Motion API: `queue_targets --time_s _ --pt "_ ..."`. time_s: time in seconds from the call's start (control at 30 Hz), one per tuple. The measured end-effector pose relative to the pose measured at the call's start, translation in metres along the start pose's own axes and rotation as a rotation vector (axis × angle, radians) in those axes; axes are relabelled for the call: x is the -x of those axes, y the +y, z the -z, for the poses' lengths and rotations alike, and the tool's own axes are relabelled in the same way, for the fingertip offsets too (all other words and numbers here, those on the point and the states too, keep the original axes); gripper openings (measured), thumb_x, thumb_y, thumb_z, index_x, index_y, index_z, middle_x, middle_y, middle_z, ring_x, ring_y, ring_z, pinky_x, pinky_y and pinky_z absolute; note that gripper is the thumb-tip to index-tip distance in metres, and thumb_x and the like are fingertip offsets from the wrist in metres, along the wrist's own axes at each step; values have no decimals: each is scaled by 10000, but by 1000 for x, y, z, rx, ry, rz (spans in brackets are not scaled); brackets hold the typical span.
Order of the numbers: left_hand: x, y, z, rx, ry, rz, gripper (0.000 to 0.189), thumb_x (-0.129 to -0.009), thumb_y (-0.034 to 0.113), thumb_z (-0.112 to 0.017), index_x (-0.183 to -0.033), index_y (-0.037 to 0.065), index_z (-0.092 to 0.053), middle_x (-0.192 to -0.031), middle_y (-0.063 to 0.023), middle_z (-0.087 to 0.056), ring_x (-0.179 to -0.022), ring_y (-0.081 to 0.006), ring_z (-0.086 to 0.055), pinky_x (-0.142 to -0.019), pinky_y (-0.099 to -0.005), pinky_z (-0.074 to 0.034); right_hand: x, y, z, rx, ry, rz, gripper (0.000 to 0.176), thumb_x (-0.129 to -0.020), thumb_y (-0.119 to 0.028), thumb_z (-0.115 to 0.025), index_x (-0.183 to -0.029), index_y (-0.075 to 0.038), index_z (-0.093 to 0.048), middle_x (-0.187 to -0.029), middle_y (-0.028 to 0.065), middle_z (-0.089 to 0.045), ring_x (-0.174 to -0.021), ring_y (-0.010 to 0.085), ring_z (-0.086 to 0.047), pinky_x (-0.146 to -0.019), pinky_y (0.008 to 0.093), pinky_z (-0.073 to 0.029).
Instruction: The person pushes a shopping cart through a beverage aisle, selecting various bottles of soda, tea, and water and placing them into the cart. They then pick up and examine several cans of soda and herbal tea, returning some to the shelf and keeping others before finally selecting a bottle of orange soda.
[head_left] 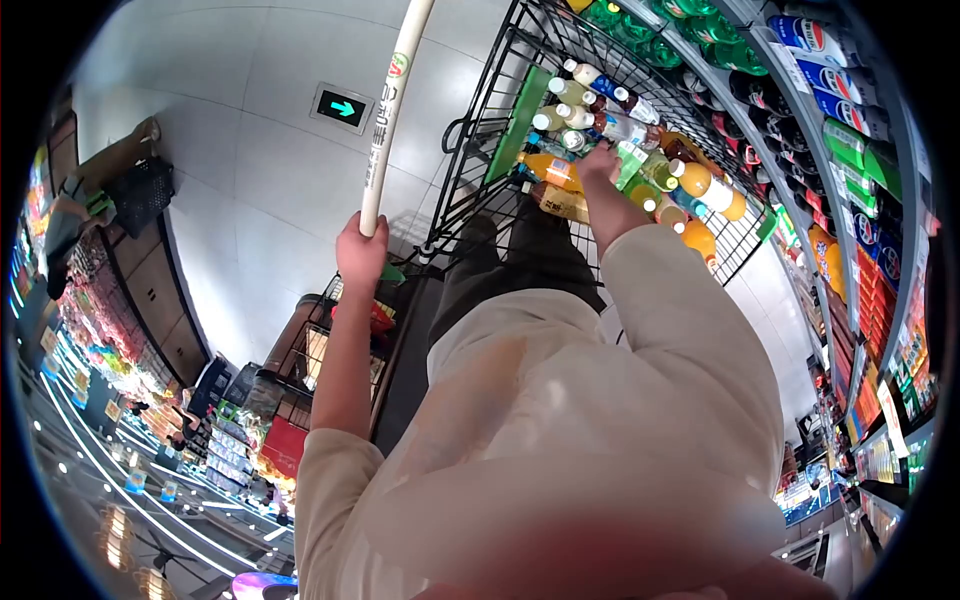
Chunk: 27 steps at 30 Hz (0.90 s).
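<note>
My left hand (pixel 362 255) is closed around the lower end of a long white bar (pixel 392 105) printed with a logo and characters. My right hand (pixel 600 162) reaches into a black wire shopping cart (pixel 478 125) with green trim. Its fingers are curled at a bottle with a green-and-white label (pixel 630 163), though my hand hides part of the grip. Around it lie an orange drink bottle (pixel 550 170), a bottle with a tan label (pixel 565 203), a yellow juice bottle (pixel 692 178) and several other drinks with pale caps.
Shelves of drinks (pixel 835 85) run along the right side, close to the cart. A lit green arrow sign (pixel 343 107) is set in the tiled floor (pixel 250 190). Another black wire rack or cart (pixel 318 345) stands at lower left, and packaged goods (pixel 100 310) line the far left.
</note>
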<state>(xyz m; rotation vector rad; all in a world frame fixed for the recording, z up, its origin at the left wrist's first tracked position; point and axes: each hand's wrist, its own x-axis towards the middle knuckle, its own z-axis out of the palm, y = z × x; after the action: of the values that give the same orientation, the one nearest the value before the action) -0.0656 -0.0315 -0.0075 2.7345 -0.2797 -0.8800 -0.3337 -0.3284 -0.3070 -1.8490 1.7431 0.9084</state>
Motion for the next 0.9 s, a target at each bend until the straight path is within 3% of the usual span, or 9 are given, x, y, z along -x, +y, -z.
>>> queue_targets --time_s 0.13,0.23,0.4,0.5,0.6,0.7,0.73,0.8,0.9 --pt "2 1 0 15 -16 35 271 -904 293 -683 -969 30 -682 -728 -185 -672 -694 -373 -661 -675 -424 -520 -16 0 -12 97 51 -135 696 -770 -418 -832 -1349 -130 -575 -1386 144 -470 -1258 318 -512 -1036 417 -480" --pt "-2 -5 -4 4 -6 21 266 -907 294 -679 -965 35 -681 -744 -188 -679 -718 -380 -671 -686 -428 -524 -19 2 -2 193 5 -53 712 -761 -430 -835 -1348 -114 -586 -1390 142 -468 -1262 318 -508 -1038 411 -479" --pt "1 0 0 -26 -6 42 269 -903 312 -675 -935 45 -677 -747 -188 -685 -742 -389 -677 -708 -451 -532 -2 28 2 28 175 235 729 -682 -419 -842 -1262 -46 -607 -1304 180 -518 -1182 371 -571 -1008 455 -514" --pt "0 -7 -3 -96 40 -18 303 -882 328 -694 -1035 69 -657 -766 -147 -694 -724 -363 -685 -692 -446 -534 12 43 8 -93 245 282 685 -658 -392 -833 -1196 -27 -617 -1305 185 -519 -1168 393 -571 -1010 453 -510" --pt "10 3 2 56 168 -126 435 -828 312 -738 -1166 77 -593 -867 -130 -684 -789 -365 -674 -719 -466 -525 50 58 37 -212 352 559 661 -648 -337 -838 -1165 0 -601 -1183 210 -583 -1101 395 -599 -950 465 -517" --pt "13 -3 3 -56 604 -707 591 -757 261 -785 -1253 70 -528 -1039 -156 -630 -960 -382 -625 -806 -484 -499 115 58 92 -383 236 767 676 -630 -286 -878 -1171 -11 -579 -1109 184 -624 -1050 363 -628 -918 431 -520" --pt "25 3 11 -21 508 -855 622 -708 206 -811 -1245 51 -539 -1151 -207 -577 -1086 -411 -546 -890 -505 -457 137 59 106 -449 152 807 686 -636 -285 -887 -1190 -26 -576 -1135 172 -632 -1072 339 -633 -927 415 -519" --pt "39 10 1 175 274 -1077 696 -675 215 -845 -1279 64 -535 -1222 -202 -564 -1171 -398 -523 -967 -497 -443 183 55 137 -516 -15 866 691 -685 -282 -900 -1253 -73 -566 -1233 113 -636 -1148 255 -624 -967 391 -512" --pt "84 64 2 249 5 -1075 829 -622 260 -901 -1330 50 -525 -1315 -192 -550 -1223 -399 -522 -1068 -492 -416 237 41 156 -630 -175 1061 719 -695 -276 -912 -1295 -48 -587 -1264 110 -607 -1160 245 -624 -1016 382 -498"
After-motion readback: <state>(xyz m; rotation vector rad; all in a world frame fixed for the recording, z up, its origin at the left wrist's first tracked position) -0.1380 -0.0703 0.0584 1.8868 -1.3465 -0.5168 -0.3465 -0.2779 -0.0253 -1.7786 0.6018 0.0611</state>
